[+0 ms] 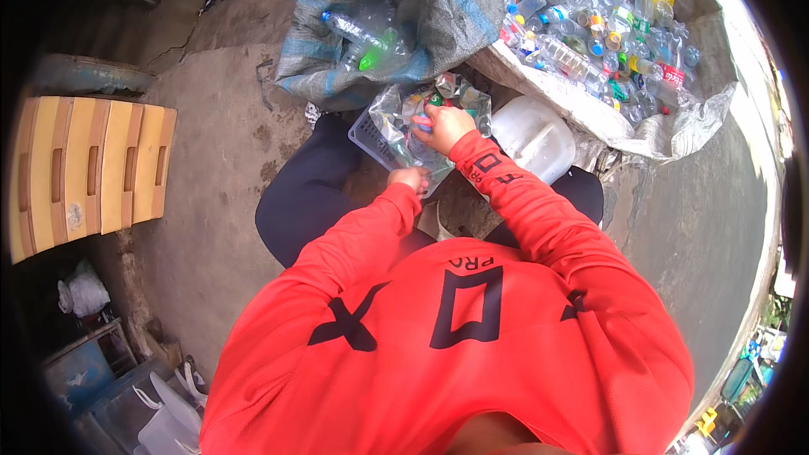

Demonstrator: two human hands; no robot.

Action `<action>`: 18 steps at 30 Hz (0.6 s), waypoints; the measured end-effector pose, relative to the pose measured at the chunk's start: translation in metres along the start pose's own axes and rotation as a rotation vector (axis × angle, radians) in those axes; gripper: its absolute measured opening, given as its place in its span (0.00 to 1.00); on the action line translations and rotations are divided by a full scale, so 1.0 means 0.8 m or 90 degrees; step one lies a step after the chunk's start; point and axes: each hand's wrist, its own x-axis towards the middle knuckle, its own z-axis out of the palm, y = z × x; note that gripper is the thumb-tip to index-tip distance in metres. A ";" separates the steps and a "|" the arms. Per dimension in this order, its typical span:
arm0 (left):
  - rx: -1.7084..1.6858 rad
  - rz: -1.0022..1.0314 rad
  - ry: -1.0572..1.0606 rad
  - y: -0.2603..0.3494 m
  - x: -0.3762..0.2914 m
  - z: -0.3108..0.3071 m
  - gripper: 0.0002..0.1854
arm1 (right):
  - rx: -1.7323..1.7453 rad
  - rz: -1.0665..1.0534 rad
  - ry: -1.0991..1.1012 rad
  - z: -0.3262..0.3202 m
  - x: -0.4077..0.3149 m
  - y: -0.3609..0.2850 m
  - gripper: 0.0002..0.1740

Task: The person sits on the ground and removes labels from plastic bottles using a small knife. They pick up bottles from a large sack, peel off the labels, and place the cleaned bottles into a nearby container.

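Note:
Between my bent legs, a clear plastic bag [389,110] lines a grey plastic basket [366,138]. Several small coloured pieces, apparently bottle caps, lie inside the bag. My right hand [447,126] reaches into its mouth, fingers closed around small red and blue pieces that look like caps. At the near rim, my left hand [409,178] has its fingers curled on the bag's edge; the sleeve and wrist partly hide the grip. A white plastic container [537,139] stands just right of the basket.
Beyond the basket lies a grey-and-blue woven sack [442,12] holding a few plastic bottles [351,28]. A large heap of plastic bottles [588,44] fills a white sack [550,95] at upper right. Yellow drawer fronts [95,170] line the left side of the concrete floor [208,139].

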 end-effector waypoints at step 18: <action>1.066 0.697 0.044 0.048 -0.030 -0.007 0.32 | -0.129 0.029 0.170 -0.131 -0.020 0.039 0.21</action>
